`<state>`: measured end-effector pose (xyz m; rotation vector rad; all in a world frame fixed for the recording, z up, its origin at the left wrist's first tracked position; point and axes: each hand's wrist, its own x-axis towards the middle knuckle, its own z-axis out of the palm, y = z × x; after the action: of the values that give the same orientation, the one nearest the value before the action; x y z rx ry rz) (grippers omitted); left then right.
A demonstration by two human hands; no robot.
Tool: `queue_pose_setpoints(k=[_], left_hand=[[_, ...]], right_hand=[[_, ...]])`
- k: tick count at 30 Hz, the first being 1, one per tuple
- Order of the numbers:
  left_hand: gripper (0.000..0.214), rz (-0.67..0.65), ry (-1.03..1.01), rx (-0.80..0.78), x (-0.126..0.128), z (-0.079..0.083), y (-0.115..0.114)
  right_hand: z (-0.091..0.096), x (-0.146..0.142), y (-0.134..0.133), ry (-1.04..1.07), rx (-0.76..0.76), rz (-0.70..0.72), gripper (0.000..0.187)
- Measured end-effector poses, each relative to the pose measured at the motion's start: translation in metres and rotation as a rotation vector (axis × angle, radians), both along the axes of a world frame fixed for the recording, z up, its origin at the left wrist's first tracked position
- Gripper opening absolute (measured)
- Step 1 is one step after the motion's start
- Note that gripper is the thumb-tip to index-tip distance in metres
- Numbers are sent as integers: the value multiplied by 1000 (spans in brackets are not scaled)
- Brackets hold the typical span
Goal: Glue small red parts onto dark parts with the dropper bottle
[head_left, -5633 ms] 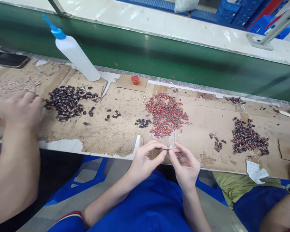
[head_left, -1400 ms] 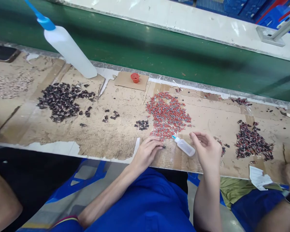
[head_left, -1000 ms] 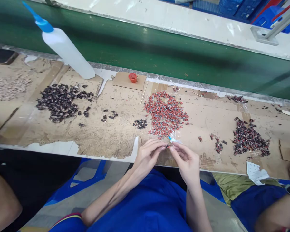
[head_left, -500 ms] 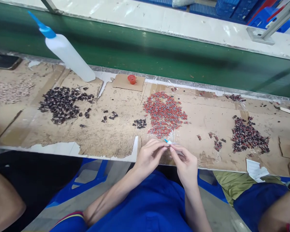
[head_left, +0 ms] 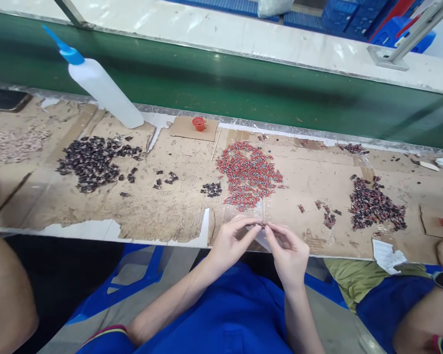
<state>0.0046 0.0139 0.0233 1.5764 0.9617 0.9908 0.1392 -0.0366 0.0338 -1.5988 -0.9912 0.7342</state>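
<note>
My left hand (head_left: pixel 231 242) and my right hand (head_left: pixel 288 250) meet at the front edge of the work surface, both closed in a pinch. A tiny dark reddish part (head_left: pixel 263 225) sits between their fingertips; the fingers cover most of it. Under the right fingers shows a whitish translucent bottle (head_left: pixel 262 239), whose tip is hidden. Just beyond the hands lies a pile of small red and dark parts (head_left: pixel 249 172). To its left is a small cluster of black parts (head_left: pixel 211 190).
Cardboard (head_left: pixel 184 211) covers the bench. Left stand a big white bottle with blue nozzle (head_left: pixel 105 93) and a heap of black parts (head_left: pixel 88 164). A red cup (head_left: pixel 198 124) sits behind. Another dark-red heap (head_left: pixel 376 206) lies right. Co-workers' arms (head_left: pixel 7 280) flank both sides.
The small blue tip that pointed up at my fingertips is out of sight; the whitish bottle now hangs below the right fingers. A co-worker's hand has come in at the left edge.
</note>
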Motion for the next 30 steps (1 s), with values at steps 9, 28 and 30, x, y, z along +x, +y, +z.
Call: queue_pose_setpoints(k=[9,28,30], left_hand=[[25,409,464,358,-58,-12,39],[16,115,847,461,-66,-20,80],[16,83,891,467,-69,-16,79]], right_hand=[[-28,1,-18,-798,-49,124,64],[-25,35,-7,-4,-31,71,38],[-28,32,-4,168,19,29,34]])
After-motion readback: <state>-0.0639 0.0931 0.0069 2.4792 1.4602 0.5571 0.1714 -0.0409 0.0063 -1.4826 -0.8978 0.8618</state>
